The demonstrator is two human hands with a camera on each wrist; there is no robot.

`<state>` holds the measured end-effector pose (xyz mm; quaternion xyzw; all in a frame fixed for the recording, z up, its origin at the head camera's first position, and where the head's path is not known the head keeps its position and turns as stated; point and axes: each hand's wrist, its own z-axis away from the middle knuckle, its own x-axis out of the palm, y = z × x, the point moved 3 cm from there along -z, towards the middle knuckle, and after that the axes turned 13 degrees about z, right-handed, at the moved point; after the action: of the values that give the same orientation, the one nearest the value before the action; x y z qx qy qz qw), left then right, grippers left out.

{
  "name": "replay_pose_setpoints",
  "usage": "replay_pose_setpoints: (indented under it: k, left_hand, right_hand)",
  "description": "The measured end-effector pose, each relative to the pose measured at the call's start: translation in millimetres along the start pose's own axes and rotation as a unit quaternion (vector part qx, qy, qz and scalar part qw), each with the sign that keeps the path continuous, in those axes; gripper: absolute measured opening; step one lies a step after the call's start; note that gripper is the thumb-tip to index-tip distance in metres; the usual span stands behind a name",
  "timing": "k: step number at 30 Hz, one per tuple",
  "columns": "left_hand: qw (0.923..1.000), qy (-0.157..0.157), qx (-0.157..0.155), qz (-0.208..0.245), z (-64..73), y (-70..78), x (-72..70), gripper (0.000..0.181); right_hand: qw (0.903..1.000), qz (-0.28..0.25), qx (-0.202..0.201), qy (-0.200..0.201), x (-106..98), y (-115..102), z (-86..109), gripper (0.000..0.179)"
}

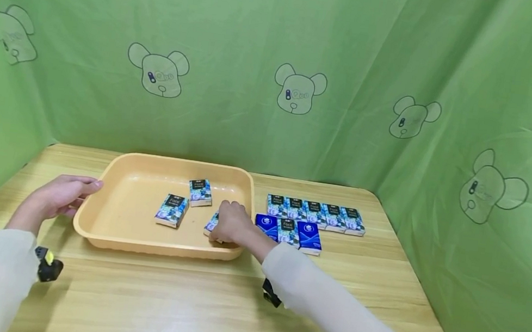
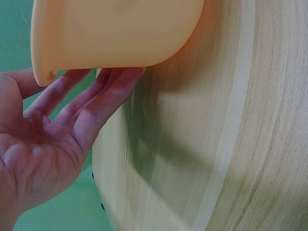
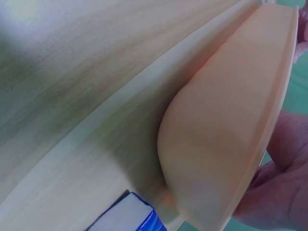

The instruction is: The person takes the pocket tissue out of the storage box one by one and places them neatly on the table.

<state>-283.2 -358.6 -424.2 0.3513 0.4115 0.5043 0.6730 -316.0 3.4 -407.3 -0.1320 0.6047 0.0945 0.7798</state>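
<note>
My left hand (image 1: 62, 195) holds the left end of the yellow tray (image 1: 107, 219). In the left wrist view its thumb is at the rim and the fingers lie against the outer wall. Inside the tray's right part, my right hand (image 1: 232, 222) grips a blue floral tissue pack (image 1: 212, 223), mostly covered by the fingers. Two more floral tissue packs, one nearer the middle (image 1: 172, 210) and one farther back (image 1: 201, 192), lie flat in the tray. The tray wall (image 3: 216, 125) hides the right fingertips in the right wrist view.
Right of the tray, a back row of several floral tissue packs (image 1: 315, 214) lies on the wooden table (image 1: 157, 301). In front of it are two plain blue packs (image 1: 309, 238) with a floral pack (image 1: 288, 232) between them. A green curtain (image 1: 231, 129) surrounds the table.
</note>
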Motion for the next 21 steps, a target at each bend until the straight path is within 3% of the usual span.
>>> replay_pose_setpoints:
  k: [12, 21]
  left_hand:
    - [1.0000, 0.000, 0.004, -0.001, -0.8, 0.0, -0.3, 0.075]
    - [1.0000, -0.002, 0.004, -0.004, -0.9, -1.1, -0.7, 0.074]
  right_hand:
    - [0.9999, -0.011, -0.001, 0.009, -8, 4, -2.2, 0.063]
    - [0.9994, -0.023, -0.011, 0.022, -44, 4, 2.0, 0.082]
